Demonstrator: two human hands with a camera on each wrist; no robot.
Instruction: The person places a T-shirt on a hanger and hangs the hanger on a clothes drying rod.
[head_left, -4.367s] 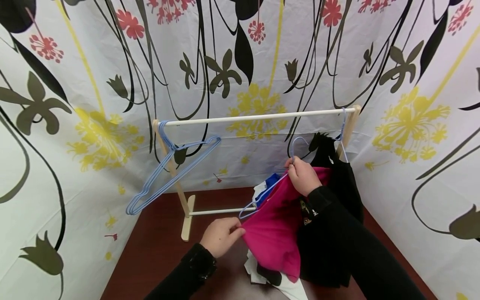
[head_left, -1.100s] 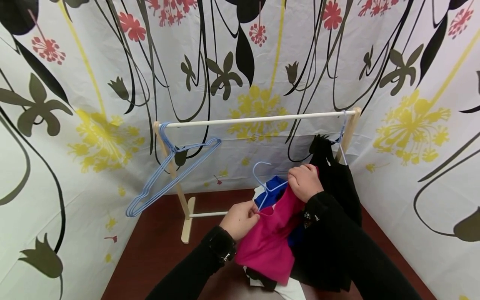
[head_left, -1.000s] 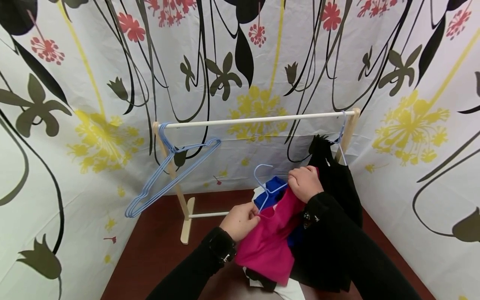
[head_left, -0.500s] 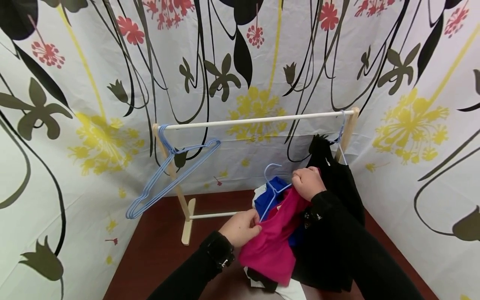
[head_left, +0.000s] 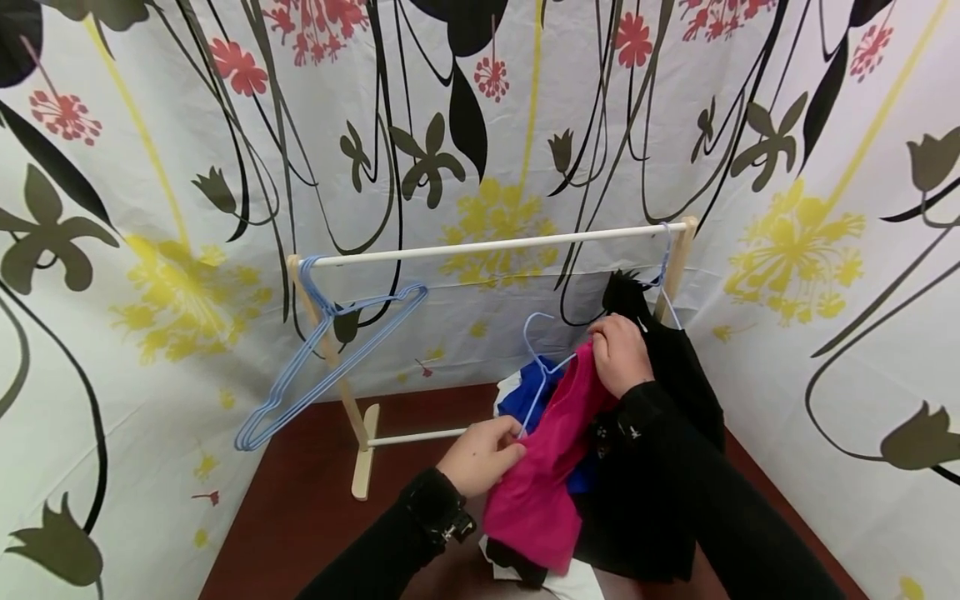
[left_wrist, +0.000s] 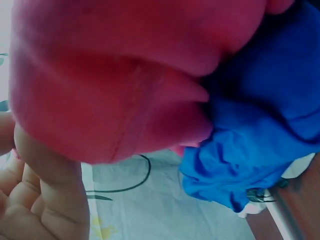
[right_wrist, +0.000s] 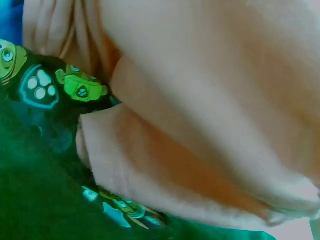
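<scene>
We are in the step of fitting the pink garment [head_left: 543, 467] onto the light blue hanger [head_left: 542, 367], above the dark brown table [head_left: 300, 500]. Our left hand [head_left: 483, 454] pinches the lower edge of the pink cloth near one end of the hanger, and the fingers of our right hand [head_left: 621, 354] are curled around the upper part of the cloth by the hanger's neck. The hook stands free, pointing up and well below the white rod of the wooden rack [head_left: 495, 245]. We judge that the next move needs the cloth pulled evenly over both shoulders of the hanger. Behind lies a blue garment [head_left: 528, 396], and a black garment [head_left: 675, 358] hangs at the right end of the rod, close to our right hand; it may be in the way. The empty hangers [head_left: 330, 350] hang at the left end
</scene>
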